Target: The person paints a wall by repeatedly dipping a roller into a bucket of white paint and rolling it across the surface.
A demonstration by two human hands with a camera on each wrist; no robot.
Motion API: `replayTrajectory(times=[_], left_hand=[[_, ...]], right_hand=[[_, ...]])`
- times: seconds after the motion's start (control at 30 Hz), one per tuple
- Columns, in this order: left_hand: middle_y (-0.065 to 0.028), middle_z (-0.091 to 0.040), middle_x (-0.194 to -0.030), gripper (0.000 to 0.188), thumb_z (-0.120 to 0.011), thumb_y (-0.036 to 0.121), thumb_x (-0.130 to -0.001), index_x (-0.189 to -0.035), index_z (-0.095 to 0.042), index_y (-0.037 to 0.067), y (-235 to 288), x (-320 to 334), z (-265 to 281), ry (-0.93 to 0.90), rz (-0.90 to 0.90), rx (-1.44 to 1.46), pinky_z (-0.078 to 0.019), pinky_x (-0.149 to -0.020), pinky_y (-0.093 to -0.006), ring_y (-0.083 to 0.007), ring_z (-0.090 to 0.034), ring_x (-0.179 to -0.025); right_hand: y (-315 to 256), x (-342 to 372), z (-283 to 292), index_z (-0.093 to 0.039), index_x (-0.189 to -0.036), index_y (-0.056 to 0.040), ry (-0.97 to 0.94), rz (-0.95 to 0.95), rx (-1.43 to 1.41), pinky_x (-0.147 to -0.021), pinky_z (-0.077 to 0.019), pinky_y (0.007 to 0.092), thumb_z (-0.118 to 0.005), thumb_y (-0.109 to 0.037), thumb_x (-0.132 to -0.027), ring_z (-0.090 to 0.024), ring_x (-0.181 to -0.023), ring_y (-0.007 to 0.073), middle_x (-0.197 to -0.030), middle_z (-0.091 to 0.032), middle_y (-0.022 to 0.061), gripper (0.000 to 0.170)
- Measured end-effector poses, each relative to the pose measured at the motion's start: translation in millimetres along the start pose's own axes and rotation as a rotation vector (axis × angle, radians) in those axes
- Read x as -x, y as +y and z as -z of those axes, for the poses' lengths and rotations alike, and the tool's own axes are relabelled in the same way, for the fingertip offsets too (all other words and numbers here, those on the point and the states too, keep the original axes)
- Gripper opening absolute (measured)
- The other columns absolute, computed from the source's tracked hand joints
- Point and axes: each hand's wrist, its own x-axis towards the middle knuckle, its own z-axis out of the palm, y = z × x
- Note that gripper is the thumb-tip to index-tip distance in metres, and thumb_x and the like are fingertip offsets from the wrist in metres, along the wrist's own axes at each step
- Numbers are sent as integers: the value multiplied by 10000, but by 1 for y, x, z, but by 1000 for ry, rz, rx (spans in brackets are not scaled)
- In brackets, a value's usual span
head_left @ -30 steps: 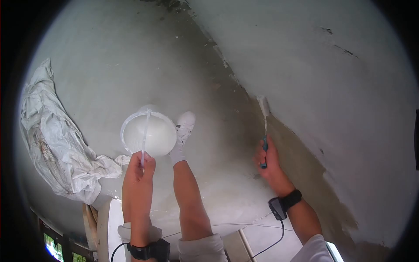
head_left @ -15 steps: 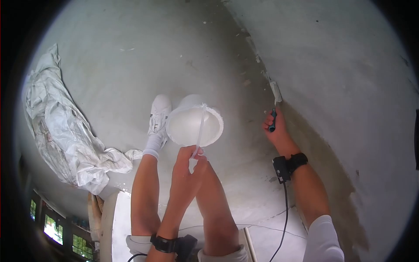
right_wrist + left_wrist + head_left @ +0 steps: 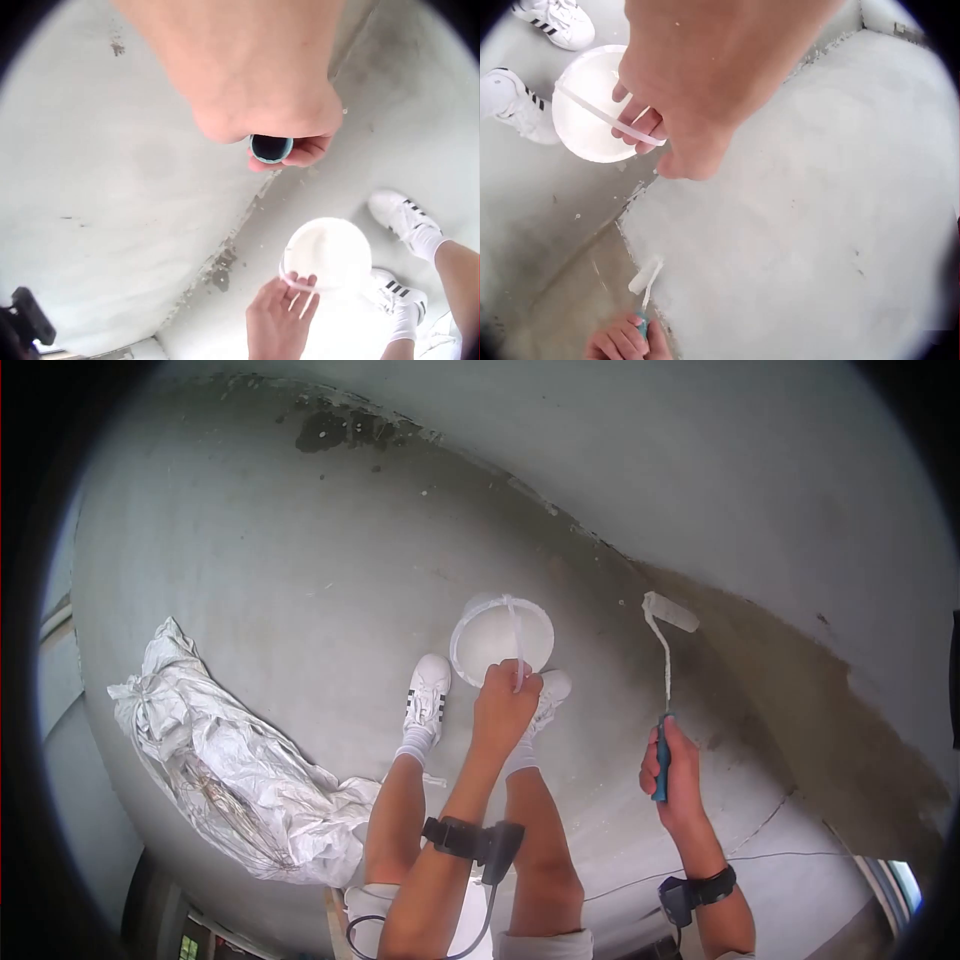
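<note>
A white bucket with pale paint or a similar liquid in it hangs from its plastic handle, which my left hand holds with curled fingers. In the left wrist view the handle crosses the fingers of the left hand. My right hand grips the teal handle of a small paint roller, its white sleeve pointing up and away. The roller sleeve overlaps the dark floor near the wall base in the head view. From the right wrist, the teal handle's hollow end pokes out of the fist.
Crumpled white sheeting lies on the floor at the left. A wall runs along the right, its lower band brownish and bare. Both white shoes stand close by the bucket. A thin cable crosses low at the right.
The view has turned and the feet have shifted. The bucket has moved right in view, nearer the right hand. The roller has come away from the wall base and its sleeve has turned crosswise.
</note>
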Motion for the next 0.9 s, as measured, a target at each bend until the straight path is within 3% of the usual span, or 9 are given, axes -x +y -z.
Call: replayTrajectory(times=[0.03, 0.17, 0.27, 0.4, 0.5, 0.57, 0.7, 0.77, 0.9], left_hand=[[-163, -601, -1050, 304, -609, 274, -869, -1084, -627, 61, -10, -4, -6, -6, -17, 21, -478, -877, -418, -352, -615, -1009], [-189, -643, -1059, 297, -551, 269, -896, -1104, -644, 77, -36, -32, -33, -118, -122, -14, -465, -909, -410, -365, -617, -1027], [-156, -673, -931, 291, -530, 257, -901, -1054, -653, 41, -37, -51, -55, -169, -198, 8, -459, -920, -382, -309, -637, -959], [-85, -650, -923, 292, -497, 202, -926, -1056, -638, -18, -34, -80, -66, -339, -55, 7, -453, -927, -301, -184, -615, -931], [-82, -647, -916, 263, -505, 185, -928, -1039, -636, -14, -42, -93, -78, -326, -17, -32, -469, -900, -293, -179, -645, -896], [-85, -646, -910, 251, -519, 186, -935, -1035, -634, -13, -50, -101, -85, -342, -35, 47, -481, -869, -289, -181, -668, -867], [-99, -658, -852, 242, -549, 160, -938, -1000, -646, -52, -55, -125, -78, -157, -128, -170, -526, -738, -295, -187, -677, -776], [-79, -650, -900, 266, -571, 204, -945, -1055, -632, -31, -59, -140, -63, -164, -103, -307, -516, -745, -305, -206, -698, -790], [-138, -697, -886, 294, -566, 254, -934, -1051, -654, -1, -72, -159, -47, -86, -330, -755, -527, -740, -329, -240, -703, -792]], right_hand=[[18, 12, -4, -539, -873, -86, 13, 12, 26, -403, -330, 232, -498, -403, -1012, -425, -421, 85, -563, -456, -13, 349], [97, 15, -10, -568, -902, -53, 94, 66, 31, -395, -316, 230, -535, -338, -1001, -428, -434, 67, -593, -480, -5, 304], [139, 13, -7, -576, -919, -38, 219, 87, -2, -378, -321, 224, -577, -293, -985, -420, -419, 48, -631, -494, -3, 264], [170, -3, 7, -566, -932, -31, 319, 52, 27, -333, -269, 221, -521, -303, -1005, -358, -369, 40, -631, -475, -9, 285], [177, -16, 26, -547, -891, -3, 324, 2, 7, -438, -396, 310, -516, -273, -998, -472, -449, 135, -613, -508, 36, 292], [186, -27, 36, -545, -905, 5, 362, 68, 250, -508, -440, 376, -497, -264, -996, -537, -511, 245, -651, -564, 91, 288], [175, -28, 43, -548, -950, -4, 391, 130, 575, -650, -497, 473, -504, -225, -977, -624, -705, 419, -779, -646, 186, 227], [178, -33, 48, -539, -989, -13, 397, 263, 678, -651, -514, 465, -532, -214, -963, -648, -739, 410, -830, -660, 189, 203], [170, -41, 56, -516, -1050, -22, 399, 463, 884, -624, -534, 450, -585, -203, -934, -661, -724, 391, -901, -674, 182, 226]])
